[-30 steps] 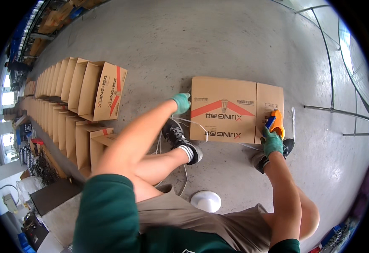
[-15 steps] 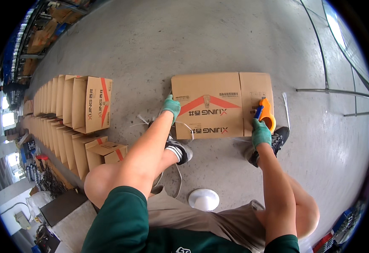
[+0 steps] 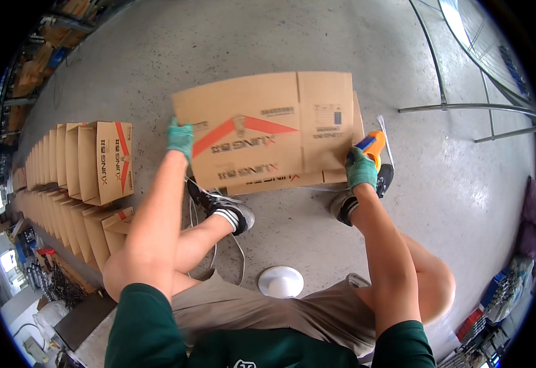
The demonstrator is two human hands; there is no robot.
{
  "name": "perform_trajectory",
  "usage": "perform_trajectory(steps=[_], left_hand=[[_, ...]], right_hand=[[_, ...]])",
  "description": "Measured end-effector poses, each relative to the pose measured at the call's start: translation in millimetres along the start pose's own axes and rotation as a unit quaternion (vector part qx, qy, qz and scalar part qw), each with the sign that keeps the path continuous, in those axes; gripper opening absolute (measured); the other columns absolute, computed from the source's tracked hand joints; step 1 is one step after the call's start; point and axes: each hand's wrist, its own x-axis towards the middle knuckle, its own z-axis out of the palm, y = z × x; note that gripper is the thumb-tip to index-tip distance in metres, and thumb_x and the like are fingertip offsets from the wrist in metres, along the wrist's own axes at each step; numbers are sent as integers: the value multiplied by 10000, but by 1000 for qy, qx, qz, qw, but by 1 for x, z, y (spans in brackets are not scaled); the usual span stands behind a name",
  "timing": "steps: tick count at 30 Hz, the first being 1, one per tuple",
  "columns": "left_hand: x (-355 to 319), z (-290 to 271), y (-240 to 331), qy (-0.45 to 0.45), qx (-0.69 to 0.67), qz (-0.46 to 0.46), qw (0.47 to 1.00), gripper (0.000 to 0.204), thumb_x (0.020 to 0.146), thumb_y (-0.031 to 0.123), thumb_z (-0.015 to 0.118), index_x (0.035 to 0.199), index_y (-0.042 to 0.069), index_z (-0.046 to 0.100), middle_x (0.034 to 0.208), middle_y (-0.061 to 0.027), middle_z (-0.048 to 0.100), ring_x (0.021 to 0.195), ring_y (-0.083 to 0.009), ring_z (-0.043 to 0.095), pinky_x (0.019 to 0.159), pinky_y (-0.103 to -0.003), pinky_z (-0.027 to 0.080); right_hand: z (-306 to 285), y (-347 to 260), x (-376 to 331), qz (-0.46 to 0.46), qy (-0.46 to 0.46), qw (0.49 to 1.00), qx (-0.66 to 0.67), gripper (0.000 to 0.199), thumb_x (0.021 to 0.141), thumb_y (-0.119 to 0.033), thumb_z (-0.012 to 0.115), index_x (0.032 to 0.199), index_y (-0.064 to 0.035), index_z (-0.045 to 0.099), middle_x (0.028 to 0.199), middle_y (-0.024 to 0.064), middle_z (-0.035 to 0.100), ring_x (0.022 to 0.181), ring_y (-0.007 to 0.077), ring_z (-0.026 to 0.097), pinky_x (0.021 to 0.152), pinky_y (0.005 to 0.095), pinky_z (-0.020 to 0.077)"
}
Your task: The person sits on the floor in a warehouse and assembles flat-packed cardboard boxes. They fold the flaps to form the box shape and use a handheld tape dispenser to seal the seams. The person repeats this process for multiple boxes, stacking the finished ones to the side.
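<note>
**Flat carton held at both ends over the floor**

Fingers of the left hand [image 3: 180, 136], in a green glove, are clamped on the left edge of the flat brown cardboard carton with red arrow print [image 3: 266, 132]. The right hand [image 3: 360, 169], gloved the same, is closed around an orange and blue tape gun [image 3: 373, 147] and presses against the carton's lower right corner. The carton lies straight ahead of both hands, over the grey concrete floor [image 3: 317, 37], its long axis running left to right between them; its far edge looks raised, though how far cannot be told. Each hand sits at its own end, neither nearer than the other.

Below the carton's near edge are two dark sneakers with white laces [image 3: 225, 207], close enough to crowd it. A row of folded brown cartons [image 3: 78, 165] stands upright well off to the left. A white round disc [image 3: 281, 282] lies on the floor between the knees, and a thin metal frame [image 3: 458, 107] stands off to the right.
</note>
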Motion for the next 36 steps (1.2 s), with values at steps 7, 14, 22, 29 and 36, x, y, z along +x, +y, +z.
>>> perform_trajectory(steps=[7,14,22,29,36], left_hand=[[-30,-19,64,44,174,70,981,448,860,-68,577,1291,50,547,1137,-76,654,1011,-196,620,930,-336,480],[-28,-70,22,32,166,65,983,553,830,-79,590,1361,27,479,1238,-117,634,1092,-229,616,961,-353,488],[-81,-63,127,6,195,156,968,598,835,246,809,1347,101,535,1302,-136,511,1127,-239,530,957,-383,483],[-119,-30,167,1,503,101,859,477,870,482,711,966,15,731,957,-213,721,877,-366,681,823,-434,529],[-153,-36,172,5,552,159,818,360,942,397,632,1008,56,726,1029,-211,705,935,-401,670,841,-460,532]], right_hand=[[-12,0,-3,36,-65,992,-100,244,912,-240,611,1131,-146,659,987,208,706,922,406,684,805,491,545],[-150,-170,-1,-411,209,886,-43,494,768,-111,686,1255,-116,605,1324,157,578,1234,400,527,1036,515,432],[-122,-173,-55,-384,91,909,-132,788,725,-108,735,1463,-89,462,1547,107,416,1440,423,334,1142,648,268],[-139,-148,-88,-394,143,901,-108,415,724,-47,662,1127,-148,648,1324,129,549,1315,423,448,1101,624,320],[-141,-146,-101,-354,94,919,-148,185,716,-92,659,867,-194,692,1022,28,658,1170,324,560,1089,670,311]])
